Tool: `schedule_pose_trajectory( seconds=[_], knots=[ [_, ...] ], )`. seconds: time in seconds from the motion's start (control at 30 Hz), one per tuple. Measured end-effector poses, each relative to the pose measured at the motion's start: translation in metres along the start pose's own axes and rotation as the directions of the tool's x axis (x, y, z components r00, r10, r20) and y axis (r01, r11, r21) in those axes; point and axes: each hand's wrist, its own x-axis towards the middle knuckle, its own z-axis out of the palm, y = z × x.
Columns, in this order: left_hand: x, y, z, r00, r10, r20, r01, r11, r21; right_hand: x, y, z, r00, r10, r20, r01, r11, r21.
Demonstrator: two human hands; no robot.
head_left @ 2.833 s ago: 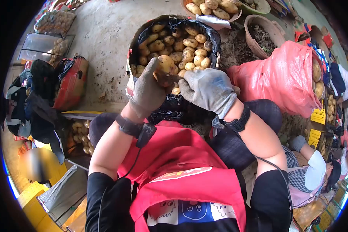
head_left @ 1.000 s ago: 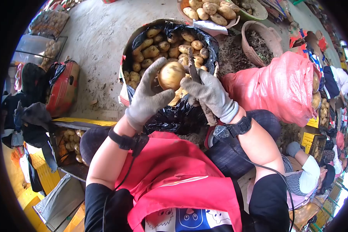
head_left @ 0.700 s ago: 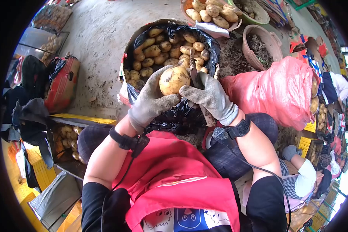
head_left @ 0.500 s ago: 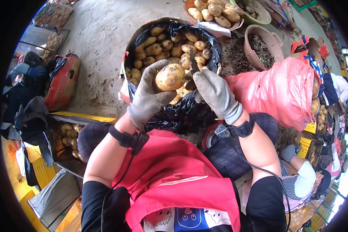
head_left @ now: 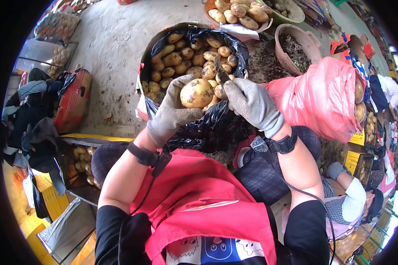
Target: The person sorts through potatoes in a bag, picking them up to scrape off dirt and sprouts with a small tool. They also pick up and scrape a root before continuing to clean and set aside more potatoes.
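My left hand (head_left: 170, 110), in a grey work glove, is closed round a large yellow potato (head_left: 197, 93) with dark dirt specks. Close beside it on the right, my gloved right hand (head_left: 254, 104) grips a dirt-caked knife (head_left: 221, 70). Its dark blade points up and away from me, apart from the potato; its handle is mostly covered by the glove. Beneath both hands stands a round container lined with a black plastic bag (head_left: 241, 53), holding many loose potatoes (head_left: 181, 64).
A pink sack (head_left: 314, 99) of potatoes lies at the right. Beyond it stand a pinkish basket (head_left: 281, 48) with soil and debris, and a bowl of potatoes (head_left: 208, 6). A red box (head_left: 77, 101) is at the left. A co-worker (head_left: 351, 198) sits at the lower right.
Both hands have come slightly nearer to me, with the potato and knife still held. The right hand has shifted a little to the right. The whole view has moved slightly.
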Motion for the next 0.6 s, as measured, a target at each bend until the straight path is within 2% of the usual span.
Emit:
schedule_pose_trajectory(
  seconds=[0.1,0.13,0.17,0.2,0.23,0.27,0.3,0.37,0.47,0.5,0.57,0.6],
  knots=[
    [0.001,0.000,0.002,0.999,0.049,-0.009,-0.048,0.993,0.103,-0.007,0.000,0.003,0.996,-0.079,0.051,0.081,0.996,-0.031],
    [-0.001,0.001,0.003,0.999,0.045,-0.028,-0.037,0.970,0.240,-0.010,-0.003,0.006,0.996,-0.076,0.052,0.078,0.997,-0.028],
    [-0.001,0.002,0.003,0.998,0.044,-0.048,-0.023,0.929,0.370,-0.011,-0.009,0.007,0.993,-0.093,0.068,0.101,0.989,-0.111],
    [-0.001,-0.005,-0.001,0.987,0.143,-0.071,-0.084,0.843,0.531,-0.012,-0.014,0.008,0.990,-0.110,0.086,0.125,0.973,-0.193],
    [-0.001,-0.006,-0.002,0.987,0.142,-0.073,-0.083,0.844,0.530,-0.014,-0.018,0.009,0.986,-0.126,0.105,0.151,0.950,-0.273],
    [-0.001,-0.004,-0.001,0.954,0.298,-0.031,-0.180,0.654,0.735,-0.018,-0.019,0.011,0.972,-0.168,0.166,0.214,0.922,-0.321],
    [-0.001,-0.002,-0.001,0.902,0.429,0.050,-0.241,0.404,0.883,-0.022,-0.022,0.014,0.963,-0.171,0.210,0.232,0.920,-0.316],
    [0.000,0.003,0.001,0.889,0.456,0.051,-0.248,0.383,0.890,-0.022,-0.024,0.019,0.976,-0.143,0.165,0.189,0.932,-0.310],
    [0.002,0.002,0.001,0.862,0.501,0.072,-0.268,0.330,0.905,-0.006,-0.017,0.015,0.985,-0.171,0.015,0.166,0.932,-0.323],
    [0.003,0.001,0.000,0.863,0.500,0.071,-0.267,0.333,0.904,-0.007,-0.017,0.016,0.986,-0.168,0.016,0.164,0.932,-0.324],
    [0.005,0.000,-0.002,0.850,0.515,0.108,-0.239,0.195,0.951,-0.008,-0.024,0.022,0.987,-0.154,0.048,0.160,0.905,-0.393],
    [0.006,-0.002,-0.004,0.852,0.512,0.108,-0.237,0.195,0.952,-0.011,-0.021,0.031,0.985,-0.168,0.042,0.170,0.888,-0.428]
  ],
)
